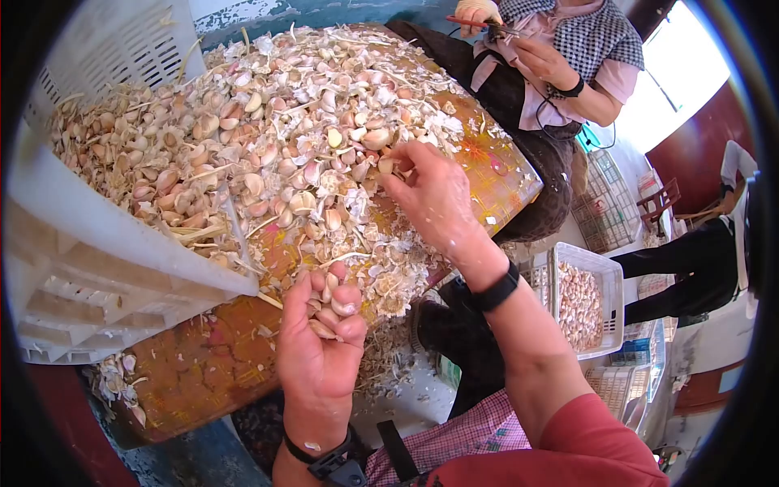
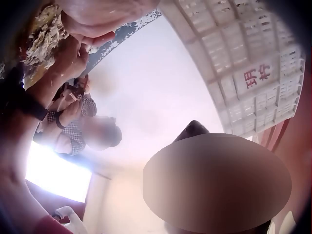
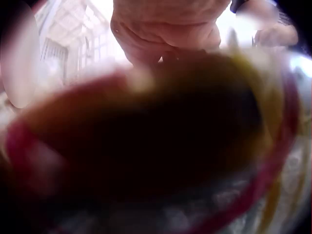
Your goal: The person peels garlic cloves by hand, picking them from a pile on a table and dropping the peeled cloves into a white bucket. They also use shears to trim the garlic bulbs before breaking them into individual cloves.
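Observation:
A large heap of garlic cloves [image 1: 243, 154], mixed with papery skins and dry stalks, covers much of the patterned table in the head view. My left hand [image 1: 320, 357], palm up at the near edge, holds several garlic cloves [image 1: 326, 318] in its curled fingers. At the right side of the heap, my right hand [image 1: 438, 199] pinches a garlic clove [image 1: 386, 165] between thumb and fingers. Loose skins [image 1: 398, 284] lie between the two hands. In the right wrist view a blurred dark shape covers much below the right hand [image 3: 168, 29].
A white plastic crate [image 1: 122, 268] lies tipped at the left beside the heap. Across the table [image 1: 207, 365] another person [image 1: 568, 65] works with red-handled scissors [image 1: 479, 23]. A crate filled with cloves [image 1: 560, 300] stands at the right, with a person in dark trousers [image 1: 690, 272] beyond.

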